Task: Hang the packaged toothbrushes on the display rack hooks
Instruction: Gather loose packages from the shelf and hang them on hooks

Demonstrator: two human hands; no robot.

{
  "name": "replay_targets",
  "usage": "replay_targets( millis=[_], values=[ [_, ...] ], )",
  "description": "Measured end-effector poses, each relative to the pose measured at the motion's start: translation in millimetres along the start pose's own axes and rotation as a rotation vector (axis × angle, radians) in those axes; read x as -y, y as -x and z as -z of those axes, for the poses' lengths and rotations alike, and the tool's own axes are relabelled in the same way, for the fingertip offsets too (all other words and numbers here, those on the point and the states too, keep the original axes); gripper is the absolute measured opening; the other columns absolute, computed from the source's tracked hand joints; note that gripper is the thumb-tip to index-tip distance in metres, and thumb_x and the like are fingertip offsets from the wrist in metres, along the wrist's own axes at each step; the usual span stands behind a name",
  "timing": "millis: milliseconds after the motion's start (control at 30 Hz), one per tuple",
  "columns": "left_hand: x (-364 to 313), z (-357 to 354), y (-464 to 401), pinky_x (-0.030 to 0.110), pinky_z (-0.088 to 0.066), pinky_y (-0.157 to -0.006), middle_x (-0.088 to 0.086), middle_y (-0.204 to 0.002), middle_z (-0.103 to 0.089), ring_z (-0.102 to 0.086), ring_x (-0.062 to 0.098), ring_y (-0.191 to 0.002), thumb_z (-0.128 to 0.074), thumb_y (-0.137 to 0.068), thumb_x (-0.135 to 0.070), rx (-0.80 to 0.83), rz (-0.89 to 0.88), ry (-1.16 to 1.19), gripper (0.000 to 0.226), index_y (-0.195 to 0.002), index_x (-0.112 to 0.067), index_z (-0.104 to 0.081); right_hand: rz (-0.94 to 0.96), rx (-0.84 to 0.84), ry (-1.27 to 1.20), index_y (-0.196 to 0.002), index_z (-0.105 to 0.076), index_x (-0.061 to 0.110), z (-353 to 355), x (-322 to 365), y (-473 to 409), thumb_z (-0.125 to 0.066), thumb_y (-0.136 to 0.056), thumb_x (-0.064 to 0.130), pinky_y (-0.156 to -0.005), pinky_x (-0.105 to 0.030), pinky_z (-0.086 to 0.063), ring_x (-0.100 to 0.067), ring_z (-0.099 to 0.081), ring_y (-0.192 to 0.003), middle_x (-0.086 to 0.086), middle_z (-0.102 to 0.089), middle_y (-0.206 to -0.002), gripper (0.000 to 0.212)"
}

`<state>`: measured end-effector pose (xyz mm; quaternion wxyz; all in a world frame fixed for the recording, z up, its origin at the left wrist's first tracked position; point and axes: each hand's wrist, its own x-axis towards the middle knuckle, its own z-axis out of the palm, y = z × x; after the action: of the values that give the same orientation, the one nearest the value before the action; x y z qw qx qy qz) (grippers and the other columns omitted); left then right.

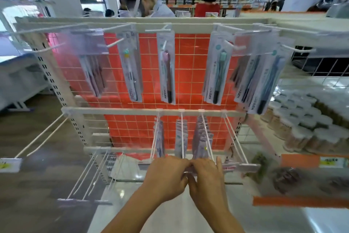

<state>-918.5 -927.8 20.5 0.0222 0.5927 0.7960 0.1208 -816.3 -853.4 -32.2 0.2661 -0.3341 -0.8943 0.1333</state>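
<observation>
A white display rack [113,111] with an orange grid back stands in front of me. Packaged toothbrushes [166,68] hang from its top row of hooks, and more packs [181,138] hang on the middle row's long white hooks [207,138]. My left hand [166,178] and my right hand [205,178] meet at the front ends of the middle hooks. Together they pinch a clear toothbrush package [189,171], which is mostly hidden between the fingers.
Empty long hooks [37,138] stick out at the lower left with a price tag [9,164]. Stacked white-lidded jars [302,125] fill a shelf on the right, above an orange shelf edge [302,201]. People stand behind the rack.
</observation>
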Motion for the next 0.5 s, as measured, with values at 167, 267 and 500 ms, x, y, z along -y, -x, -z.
replay_targets(
  millis=[167, 267, 500],
  values=[
    [40.1, 12.5, -1.4, 0.029, -0.055, -0.067, -0.006, -0.084, -0.072, -0.068, 0.016, -0.075, -0.069, -0.077, -0.020, -0.125, -0.191, -0.124, 0.020, -0.095, -0.028, -0.069, -0.050, 0.113, -0.120, -0.101, -0.061, 0.035, 0.2, 33.3, -22.4, -0.060, -0.088, 0.022, -0.098, -0.024, -0.033, -0.005, -0.054, -0.100, 0.018, -0.066, -0.099, 0.019],
    [71.3, 14.5, -5.4, 0.023, -0.048, -0.048, -0.012, -0.062, -0.065, -0.059, 0.009, -0.052, -0.083, -0.057, -0.023, -0.165, -0.295, -0.169, 0.027, -0.079, -0.030, -0.070, -0.074, 0.083, -0.185, -0.101, -0.062, 0.035, -10.0, 54.6, -33.2, -0.060, -0.087, 0.021, -0.084, -0.021, -0.037, -0.008, -0.053, -0.093, 0.017, -0.066, -0.097, 0.020],
    [129.4, 20.5, -14.0, 0.026, -0.045, -0.060, -0.010, -0.068, -0.064, -0.059, 0.013, -0.063, -0.070, -0.072, -0.027, -0.303, -0.380, -0.184, 0.005, -0.075, -0.028, -0.066, -0.177, 0.129, -0.243, -0.096, -0.066, 0.030, -37.5, 86.4, -55.2, -0.060, -0.085, 0.034, -0.081, -0.031, -0.051, -0.008, -0.063, -0.084, 0.010, -0.070, -0.091, 0.014]
  ],
)
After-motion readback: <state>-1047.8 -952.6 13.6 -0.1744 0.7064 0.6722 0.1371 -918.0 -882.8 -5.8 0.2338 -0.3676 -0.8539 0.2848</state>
